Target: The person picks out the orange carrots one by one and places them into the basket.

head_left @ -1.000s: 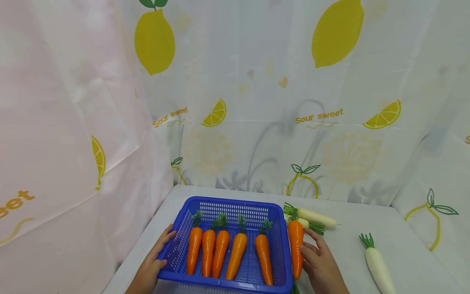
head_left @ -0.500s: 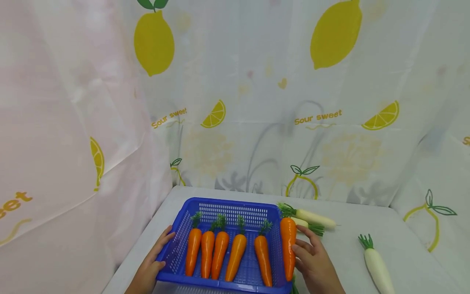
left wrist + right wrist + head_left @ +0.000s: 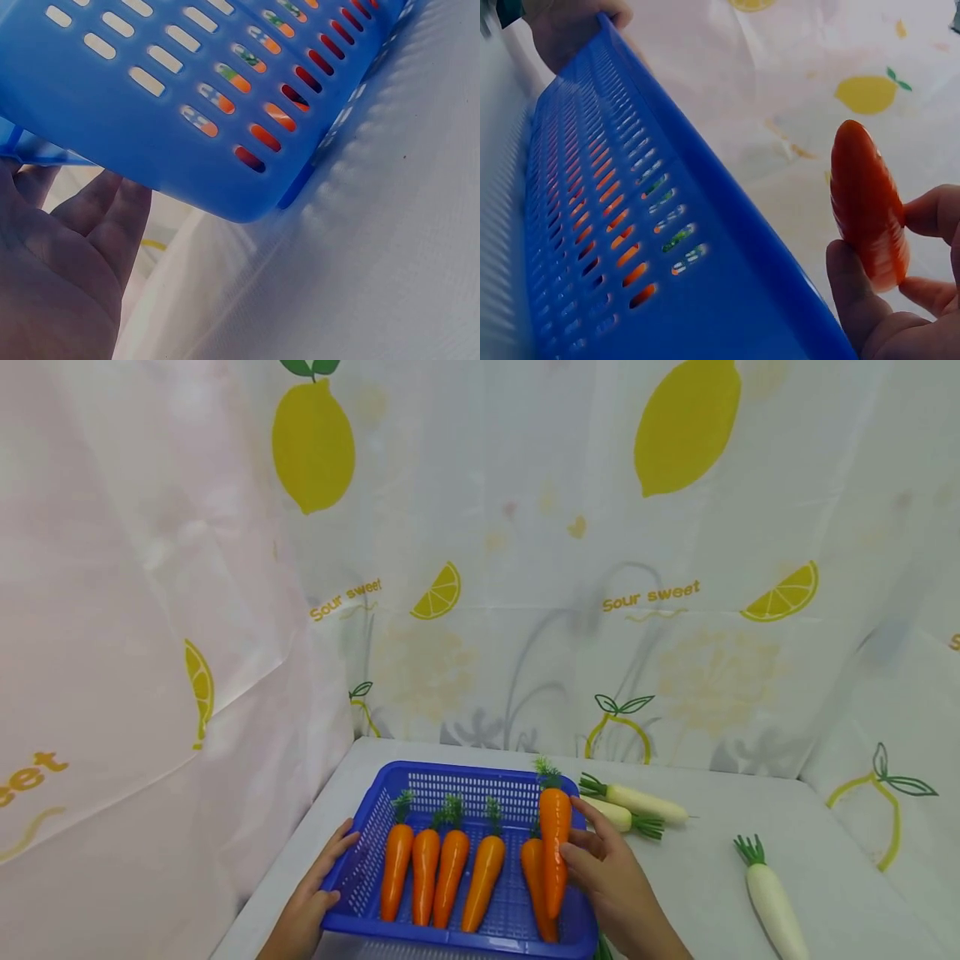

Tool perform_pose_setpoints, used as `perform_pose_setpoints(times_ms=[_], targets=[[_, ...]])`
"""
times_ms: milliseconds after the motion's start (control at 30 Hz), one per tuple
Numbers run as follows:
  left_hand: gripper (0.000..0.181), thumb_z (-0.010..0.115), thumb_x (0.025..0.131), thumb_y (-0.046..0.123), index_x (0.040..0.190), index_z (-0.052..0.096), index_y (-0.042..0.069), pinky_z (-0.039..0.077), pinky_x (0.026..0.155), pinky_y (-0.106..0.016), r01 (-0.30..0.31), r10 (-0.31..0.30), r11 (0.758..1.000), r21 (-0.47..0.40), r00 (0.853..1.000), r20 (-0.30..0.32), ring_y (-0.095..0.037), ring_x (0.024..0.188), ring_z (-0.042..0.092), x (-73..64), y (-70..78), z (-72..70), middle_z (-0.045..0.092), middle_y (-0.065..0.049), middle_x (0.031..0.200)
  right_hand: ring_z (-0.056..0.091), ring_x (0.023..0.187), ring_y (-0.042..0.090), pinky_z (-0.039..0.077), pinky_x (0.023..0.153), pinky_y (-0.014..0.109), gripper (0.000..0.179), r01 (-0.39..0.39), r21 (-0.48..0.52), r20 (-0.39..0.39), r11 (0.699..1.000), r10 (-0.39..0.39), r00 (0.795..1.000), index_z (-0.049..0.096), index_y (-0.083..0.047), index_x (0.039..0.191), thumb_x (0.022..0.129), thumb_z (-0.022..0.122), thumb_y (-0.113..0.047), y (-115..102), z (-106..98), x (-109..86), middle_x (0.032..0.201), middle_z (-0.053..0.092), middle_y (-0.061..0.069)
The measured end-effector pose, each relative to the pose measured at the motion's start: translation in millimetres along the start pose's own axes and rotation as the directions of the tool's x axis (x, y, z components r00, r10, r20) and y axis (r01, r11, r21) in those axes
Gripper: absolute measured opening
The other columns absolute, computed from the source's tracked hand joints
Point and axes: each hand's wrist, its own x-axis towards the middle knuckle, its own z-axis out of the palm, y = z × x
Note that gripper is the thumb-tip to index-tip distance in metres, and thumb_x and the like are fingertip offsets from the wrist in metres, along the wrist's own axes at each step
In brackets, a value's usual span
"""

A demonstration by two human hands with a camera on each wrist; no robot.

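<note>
A blue plastic basket (image 3: 495,947) with slotted sides holds several orange carrots (image 3: 482,883) in a row, their green tops toward the far wall. My left hand (image 3: 306,897) grips the basket's left rim; in the left wrist view its fingers (image 3: 124,225) meet the rim's edge. My right hand (image 3: 618,881) pinches another carrot (image 3: 866,206) between thumb and fingers, raised over the right part of the basket. In the head view this held carrot overlaps the rightmost carrot (image 3: 534,881) lying inside. The right wrist view has it above the rim, tip upward in that view.
Two white radishes (image 3: 647,804) lie behind the basket's right corner. One more white radish (image 3: 776,910) lies farther right on the white tabletop (image 3: 697,860). Green leaves (image 3: 602,950) poke out beside the basket's near right corner. A lemon-print curtain (image 3: 487,677) encloses the table.
My right hand has carried its carrot leftward, from outside the basket's right wall, across the rim, to above the basket's right part. The left hand has stayed on the left rim.
</note>
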Motion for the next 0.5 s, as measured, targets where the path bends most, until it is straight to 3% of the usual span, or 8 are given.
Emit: perform_pose_setpoints(times_ms=[300,500], targets=[[0.083,0.042,0.078,-0.008,0.159,0.041,0.013,0.000,0.115,-0.083,0.038,-0.038,0.999,0.032,0.999,-0.017,-0.047,0.160,-0.005,-1.4,0.4,-1.1,0.009,-0.007,0.177,0.068,0.115,0.030,0.059,0.098,0.047,0.070,-0.005,-0.067,0.039,0.998,0.008,0.999,0.034,-0.017,0.162,0.099,0.065,-0.014,6,12,9.6,0.139,0.056,0.027],[0.083,0.042,0.079,-0.007,0.159,0.041,0.014,-0.001,0.113,-0.085,0.007,-0.007,1.000,0.007,1.000,-0.004,-0.048,0.160,-0.006,-0.1,0.3,-0.8,0.009,-0.008,0.177,0.068,0.111,0.028,0.060,0.096,0.044,0.070,0.000,-0.086,0.048,0.996,0.004,0.999,0.035,-0.016,0.162,0.098,0.065,-0.012,4,16,14.1,0.135,0.057,0.026]])
